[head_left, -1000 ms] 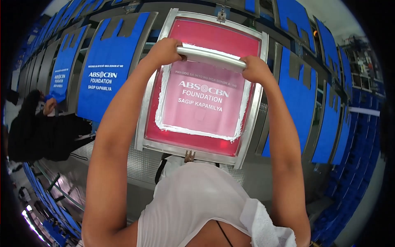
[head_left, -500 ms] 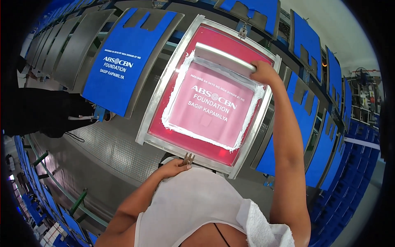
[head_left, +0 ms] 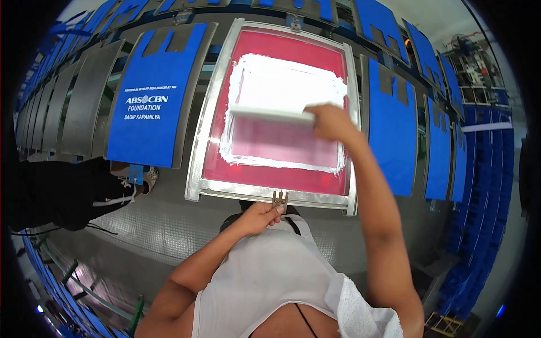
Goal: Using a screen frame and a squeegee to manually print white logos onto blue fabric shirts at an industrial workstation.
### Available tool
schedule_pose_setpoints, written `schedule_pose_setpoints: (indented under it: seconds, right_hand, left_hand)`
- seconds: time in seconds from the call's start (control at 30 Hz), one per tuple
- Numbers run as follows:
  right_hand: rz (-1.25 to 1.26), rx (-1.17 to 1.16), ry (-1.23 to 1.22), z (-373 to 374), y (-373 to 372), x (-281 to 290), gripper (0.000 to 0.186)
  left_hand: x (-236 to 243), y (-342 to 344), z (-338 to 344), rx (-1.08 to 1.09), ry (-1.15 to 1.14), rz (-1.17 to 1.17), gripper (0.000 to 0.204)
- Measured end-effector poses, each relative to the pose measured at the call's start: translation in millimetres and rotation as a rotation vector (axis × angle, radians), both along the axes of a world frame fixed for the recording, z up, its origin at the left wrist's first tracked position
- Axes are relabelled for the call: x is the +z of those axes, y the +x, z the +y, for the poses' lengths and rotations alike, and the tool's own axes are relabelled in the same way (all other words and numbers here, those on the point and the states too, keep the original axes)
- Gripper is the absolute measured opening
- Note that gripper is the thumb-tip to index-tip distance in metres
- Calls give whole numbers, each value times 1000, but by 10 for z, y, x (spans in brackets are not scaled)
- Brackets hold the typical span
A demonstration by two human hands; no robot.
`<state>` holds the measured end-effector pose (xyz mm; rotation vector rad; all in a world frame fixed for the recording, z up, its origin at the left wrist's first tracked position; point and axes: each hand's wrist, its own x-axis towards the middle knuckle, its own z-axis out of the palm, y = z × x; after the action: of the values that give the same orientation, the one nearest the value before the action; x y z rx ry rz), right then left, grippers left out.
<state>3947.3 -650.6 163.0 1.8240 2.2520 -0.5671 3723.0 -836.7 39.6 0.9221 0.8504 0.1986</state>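
Note:
In front of me lies a printing screen with red-pink mesh (head_left: 217,152) in a metal frame (head_left: 195,174). My right hand (head_left: 332,121) grips the right end of a long squeegee (head_left: 273,114), which lies across the middle of the screen. Beyond the blade, a broad sheet of white ink (head_left: 284,81) covers the mesh; nearer to me the mesh shows pale pink inside a white ink border. At the frame's near edge, my left hand (head_left: 259,217) is closed on a small forked metal bracket (head_left: 280,199).
Left of the screen, a blue bag (head_left: 149,76) with white print lies flat on a metal board. Unprinted blue bags (head_left: 393,135) lie on boards to the right. Bare metal boards (head_left: 90,104) stand farther left. A person in dark clothes (head_left: 62,194) is at the left.
The squeegee has come from the screen's far end toward me, and white ink now covers the mesh behind it. My left hand stays at the bracket. The view has turned slightly.

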Motion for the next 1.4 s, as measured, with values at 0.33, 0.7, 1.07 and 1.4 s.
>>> schedule_pose_setpoints:
  seconds: [0.33,0.7,1.07,1.4]
  right_hand:
    - [115,40,283,-1537,-38,-249,43]
    - [777,-492,164,-1174,1230,-905,39]
    - [1066,-816,-3,-1004,1211,-807,32]
    - [1027,-857,145,-1891,3114,-113,31]
  left_hand:
    - [-370,123,-83,-63,91,335,48]
    - [300,32,231,-147,586,731,50]
    - [-500,-930,1420,726,509,443,47]
    - [21,1259,902,616,620,338,48]
